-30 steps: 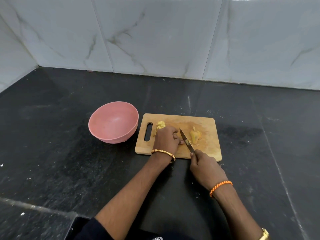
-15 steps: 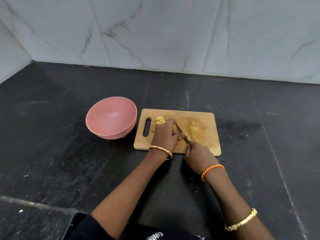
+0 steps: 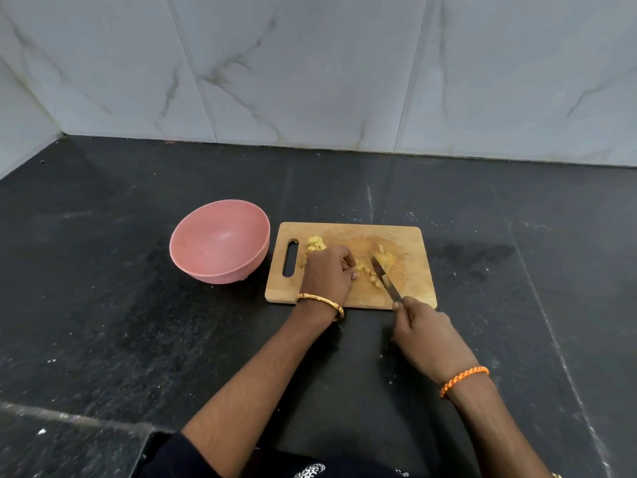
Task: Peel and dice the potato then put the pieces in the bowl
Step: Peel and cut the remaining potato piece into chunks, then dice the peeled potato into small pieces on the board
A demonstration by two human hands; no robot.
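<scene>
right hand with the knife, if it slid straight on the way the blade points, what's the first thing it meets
Probably the potato piece at the blade tip on the cutting board. The right hand points the knife up-left; small diced bits lie beside the blade. Depth is unclear.

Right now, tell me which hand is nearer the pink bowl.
Left. The left hand rests on the cutting board just right of the pink bowl; the right hand is farther right.

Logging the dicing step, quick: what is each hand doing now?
Left hand: curled over potato pieces on the board.
Right hand: gripping the knife.
</scene>
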